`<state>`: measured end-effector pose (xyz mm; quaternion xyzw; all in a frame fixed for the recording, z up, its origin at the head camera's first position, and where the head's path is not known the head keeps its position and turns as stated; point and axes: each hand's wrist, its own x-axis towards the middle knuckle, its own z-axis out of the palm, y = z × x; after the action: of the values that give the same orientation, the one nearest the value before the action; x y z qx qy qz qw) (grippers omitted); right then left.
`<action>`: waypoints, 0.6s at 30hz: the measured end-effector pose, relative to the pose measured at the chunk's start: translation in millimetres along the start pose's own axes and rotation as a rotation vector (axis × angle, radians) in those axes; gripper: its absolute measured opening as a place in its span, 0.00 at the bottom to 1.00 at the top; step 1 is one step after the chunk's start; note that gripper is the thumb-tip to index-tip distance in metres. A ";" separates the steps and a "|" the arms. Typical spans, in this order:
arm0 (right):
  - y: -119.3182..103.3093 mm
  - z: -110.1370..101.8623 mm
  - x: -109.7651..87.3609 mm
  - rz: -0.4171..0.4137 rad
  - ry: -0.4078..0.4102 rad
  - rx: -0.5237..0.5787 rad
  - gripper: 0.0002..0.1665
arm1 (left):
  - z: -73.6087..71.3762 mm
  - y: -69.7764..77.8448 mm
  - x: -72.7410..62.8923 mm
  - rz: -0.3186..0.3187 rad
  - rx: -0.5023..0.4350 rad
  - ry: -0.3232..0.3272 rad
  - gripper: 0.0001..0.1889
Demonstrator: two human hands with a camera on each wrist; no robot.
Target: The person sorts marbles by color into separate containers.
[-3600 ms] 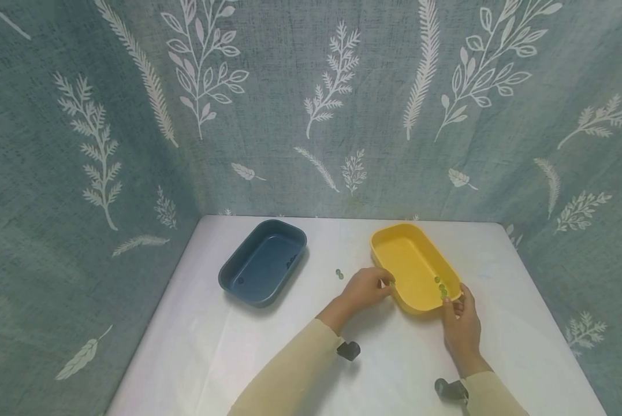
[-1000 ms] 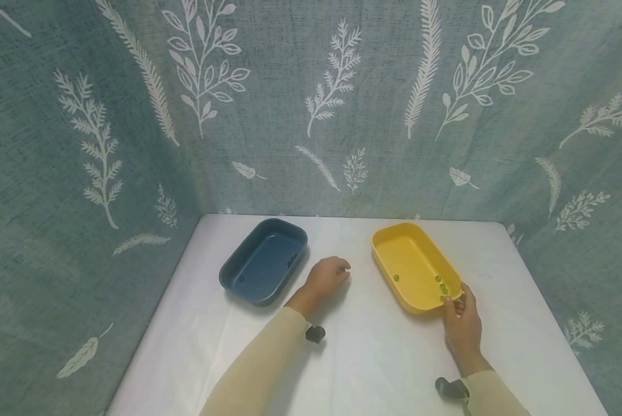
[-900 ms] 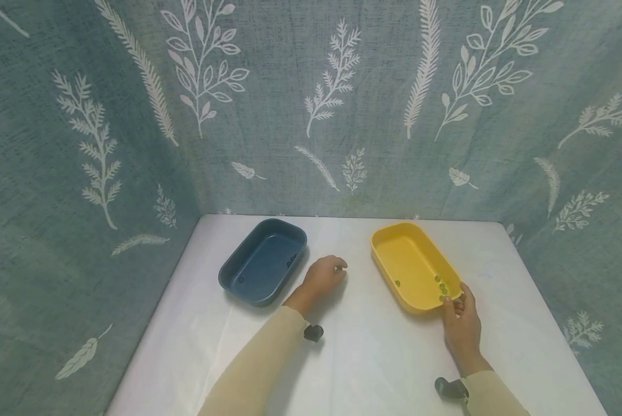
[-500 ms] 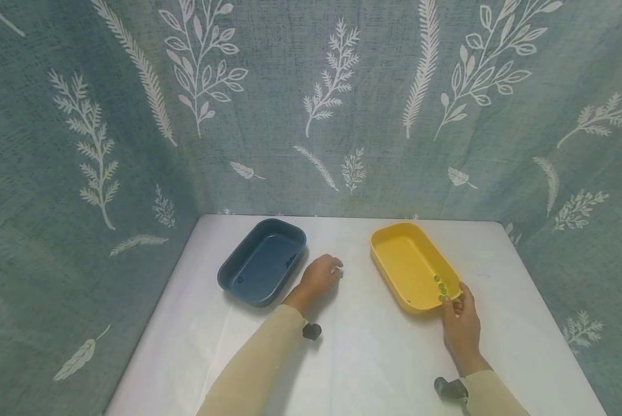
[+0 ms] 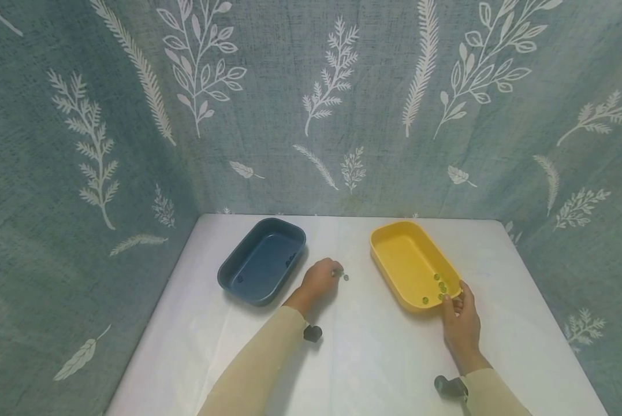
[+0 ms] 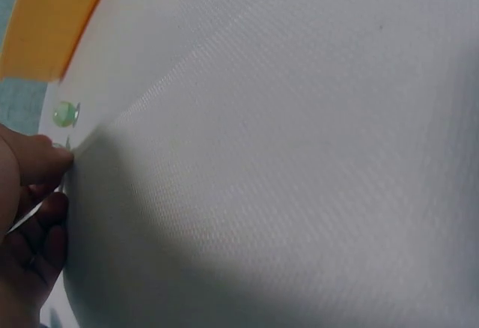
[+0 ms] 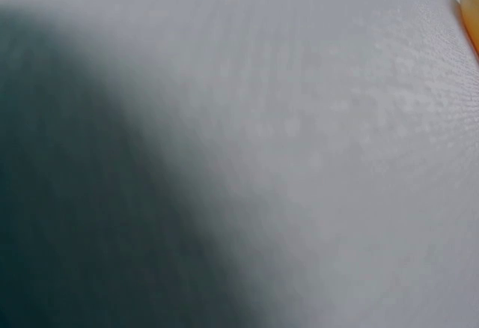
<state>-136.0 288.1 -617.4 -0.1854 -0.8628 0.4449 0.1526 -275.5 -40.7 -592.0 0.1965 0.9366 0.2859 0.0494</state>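
My left hand is low over the white table, its finger and thumb tips around a small green glass marble, partly hidden by the digits in the left wrist view. Just beyond the fingertips a second green marble lies on the table. My right hand grips the near right corner of a yellow tray, thumb at the rim and fingers along the outer side. Several green marbles lie in that tray near the thumb, with one marble a little apart. The right hand is outside its own wrist view.
A dark blue tray stands left of the left hand, with several small dark round pieces inside. Both trays rest on the white table. A patterned green cloth rises behind the table and along its sides.
My left hand has gone from the yellow tray's edge left to the marbles on the table. A marble newly in the yellow tray has rolled toward the near corner. My right hand keeps its grip.
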 end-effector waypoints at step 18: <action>1.6 0.6 0.8 -0.014 0.005 0.006 0.35 | -2.6 -0.7 -2.3 -0.041 0.035 0.002 0.09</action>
<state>-136.8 288.9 -619.0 -0.1800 -0.8623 0.4461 0.1584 -274.2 -43.4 -590.3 0.1777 0.9453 0.2688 0.0508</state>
